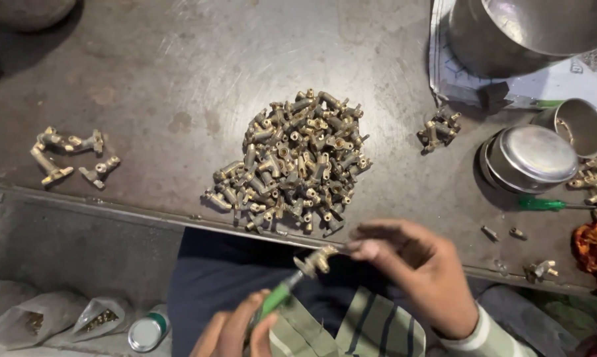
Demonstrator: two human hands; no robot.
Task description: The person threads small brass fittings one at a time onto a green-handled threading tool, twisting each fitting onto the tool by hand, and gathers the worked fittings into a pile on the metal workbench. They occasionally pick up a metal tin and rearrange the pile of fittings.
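Observation:
My right hand (417, 271) pinches a small brass fitting (316, 260) in front of my lap, just below the table edge. My left hand (235, 330) grips a green-handled screwdriver (275, 297) whose tip meets that fitting. Right behind them, a big heap of similar brass fittings (292, 162) lies on the dark metal table (179, 73).
A few fittings (70, 155) lie at the left, a small cluster (438, 130) right of the heap. At the right stand an upturned steel bowl (530, 157), a steel cup (578, 125), a large steel pot (510, 33), a second green screwdriver (543, 204). Plastic bags (60, 320) and a can (147, 328) lie below.

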